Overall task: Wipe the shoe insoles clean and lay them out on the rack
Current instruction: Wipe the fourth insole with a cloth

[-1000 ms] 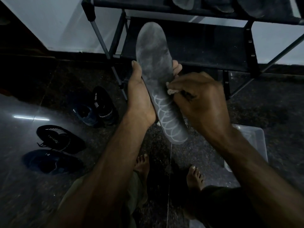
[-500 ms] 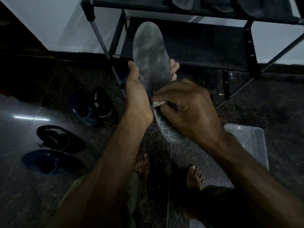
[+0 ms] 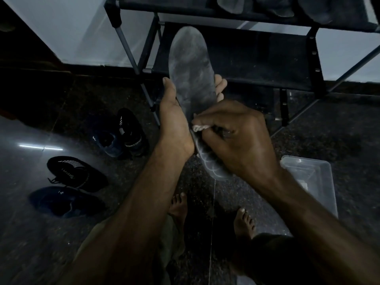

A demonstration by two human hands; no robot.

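Floor: dark speckled polished stone floor (image 3: 339, 130), glossy, with a bright streak of reflected light at the left.
Rack: black metal-framed shoe rack with dark fabric shelves (image 3: 257, 58), standing on the floor beyond the fingers (image 3: 221, 85).
Top shelf: three grey foam insoles (image 3: 230, 5) lie on it, above and past the fingers.
Shoes: four dark sneakers (image 3: 76, 173) on the floor, well left of the fingers.
Tub: clear rectangular plastic tub (image 3: 324, 182) on the floor, below and right of the fingers.
Feet: two bare feet (image 3: 244, 223) on the floor.
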